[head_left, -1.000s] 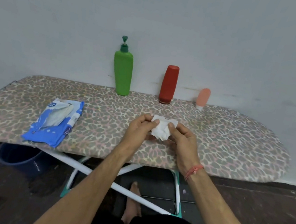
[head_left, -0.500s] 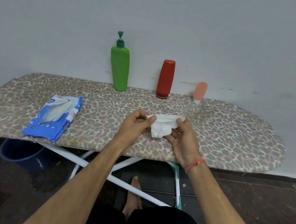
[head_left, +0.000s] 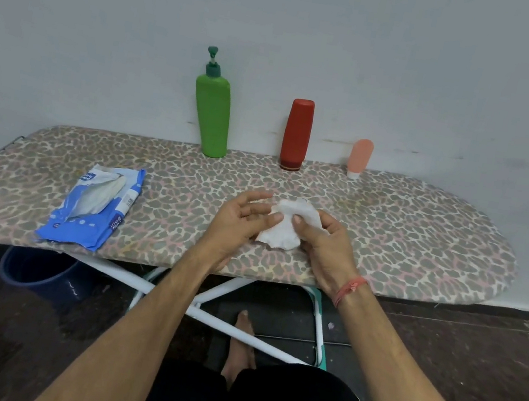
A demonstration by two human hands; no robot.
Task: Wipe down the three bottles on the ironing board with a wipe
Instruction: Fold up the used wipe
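From the head camera, near the middle of the frame, both hands hold the wipe (head_left: 285, 226) just above the ironing board (head_left: 407, 230). A second ago the wipe was a tight little ball between the hands. Now it is pulled wider and flatter. The left hand (head_left: 239, 222) has let its fingers spread out, and only the thumb seems to touch the wipe's edge. The right hand (head_left: 325, 244) pinches the wipe with its thumb on top and the other fingers curled under it. I think the wipe is nearly ready, and no bottle has been cleaned yet.

The wipe is white, thin, soft and crinkly, with wavy edges. Three bottles stand at the back of the board, above the hands, by the gray wall. The green bottle (head_left: 214, 116) is tall, smooth plastic, with a pump on top. The red bottle (head_left: 297, 134) is round and shiny and stands on its cap. The pink bottle (head_left: 360, 156) is small, farthest to the right. At the left lies the blue wipe pack (head_left: 95, 208), flat and crumpled. The board cover is cloth with spots like a leopard.
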